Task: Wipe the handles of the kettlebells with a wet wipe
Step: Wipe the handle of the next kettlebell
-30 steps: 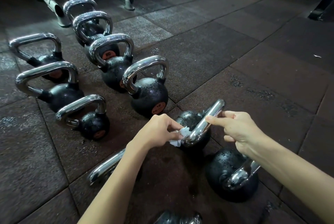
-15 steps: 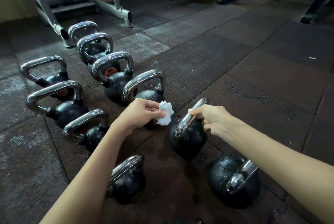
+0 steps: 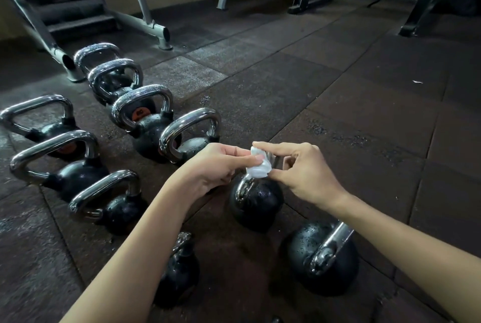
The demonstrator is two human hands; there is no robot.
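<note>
Wet wipe seemingly pinched between fingers.

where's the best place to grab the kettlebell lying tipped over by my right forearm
Take the kettlebell by the chrome handle, on its long straight bar. It lies tilted across the top of the ball, facing up toward you, so coming down from above with the right hand looks easiest. The round, droplet-covered body offers no firm hold.

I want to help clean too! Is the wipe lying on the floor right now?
No, the white wipe is pinched between the left hand and right hand, above a kettlebell.
</note>
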